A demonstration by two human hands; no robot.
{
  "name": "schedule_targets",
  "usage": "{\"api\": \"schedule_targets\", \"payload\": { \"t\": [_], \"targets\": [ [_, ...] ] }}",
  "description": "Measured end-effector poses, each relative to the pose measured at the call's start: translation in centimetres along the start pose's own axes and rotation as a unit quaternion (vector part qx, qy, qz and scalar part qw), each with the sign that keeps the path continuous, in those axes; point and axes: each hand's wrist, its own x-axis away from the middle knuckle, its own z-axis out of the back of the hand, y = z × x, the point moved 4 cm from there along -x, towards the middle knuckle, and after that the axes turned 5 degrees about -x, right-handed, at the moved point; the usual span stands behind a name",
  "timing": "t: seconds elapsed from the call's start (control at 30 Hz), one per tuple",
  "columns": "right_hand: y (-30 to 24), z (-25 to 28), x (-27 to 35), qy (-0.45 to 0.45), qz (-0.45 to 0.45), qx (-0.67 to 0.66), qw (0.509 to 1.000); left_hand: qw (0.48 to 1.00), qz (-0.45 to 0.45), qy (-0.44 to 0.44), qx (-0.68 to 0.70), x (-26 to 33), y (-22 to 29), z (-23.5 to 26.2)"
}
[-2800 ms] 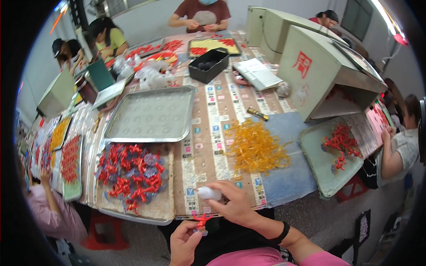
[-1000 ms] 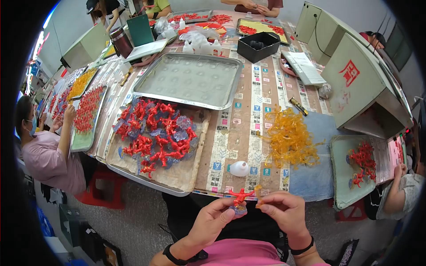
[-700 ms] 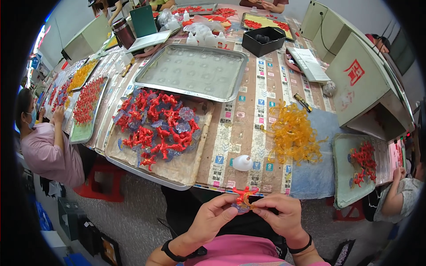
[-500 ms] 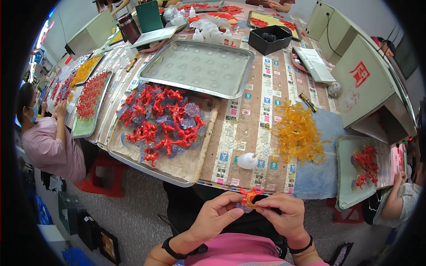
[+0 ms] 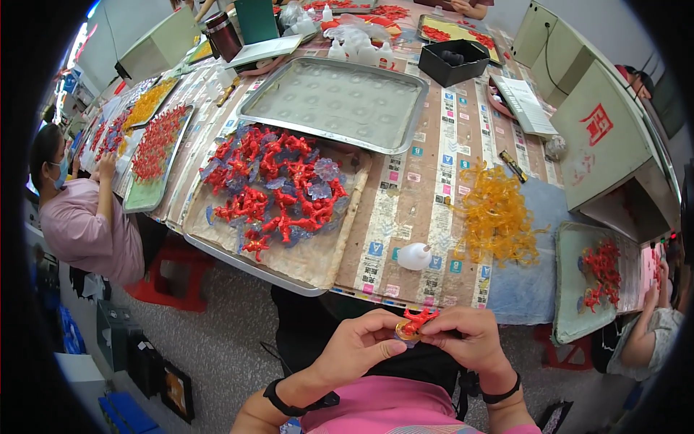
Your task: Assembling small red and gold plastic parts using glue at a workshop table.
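Observation:
In front of my body, at the table's near edge, I hold a small red plastic figurine (image 5: 418, 320) with a translucent yellow piece (image 5: 407, 331) against it and a bit of purplish base below. My left hand (image 5: 365, 346) pinches it from the left by thumb and fingers. From the other side my right hand (image 5: 466, 338) has its fingertips closed on the same figurine, partly hiding it. Beyond my hands, a paper-lined tray (image 5: 311, 269) bears a heap of red figurines (image 5: 282, 184) on purplish clear bases. A pile of translucent yellow pieces (image 5: 499, 213) lies to the right.
A white squeeze bottle (image 5: 414, 256) lies near the table's front edge. Behind the figurine heap is a metal tray (image 5: 332, 105); a black box (image 5: 453, 61) stands beyond. Grey-green cabinets (image 5: 607, 137) rise at right. A co-worker (image 5: 87, 210) sits at left, another person at right.
The figurine has turned in my fingers, and the yellow piece now sits lower on it, nearer its base. The whole view has shifted slightly.

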Motion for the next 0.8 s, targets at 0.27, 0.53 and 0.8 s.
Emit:
{"api": "schedule_targets", "payload": {
  "t": [0.27, 0.53, 0.8],
  "targets": [
    [0.5, -0.3, 0.1, 0.0, -0.012, -0.017, 1.0, 0.997, 0.015, 0.046, 0.052, 0.3, -1.3, 0.1],
    [0.7, -0.6, 0.4, 0.025, -0.005, 0.001, 1.0, 0.997, 0.04, 0.04, 0.052, 0.1, -1.1, 0.0],
    [-0.4, -0.4, 0.5, 0.044, 0.033, 0.039, 0.998, 0.995, 0.07, 0.025, 0.059, -0.1, -1.0, -0.2]
  ]
}}
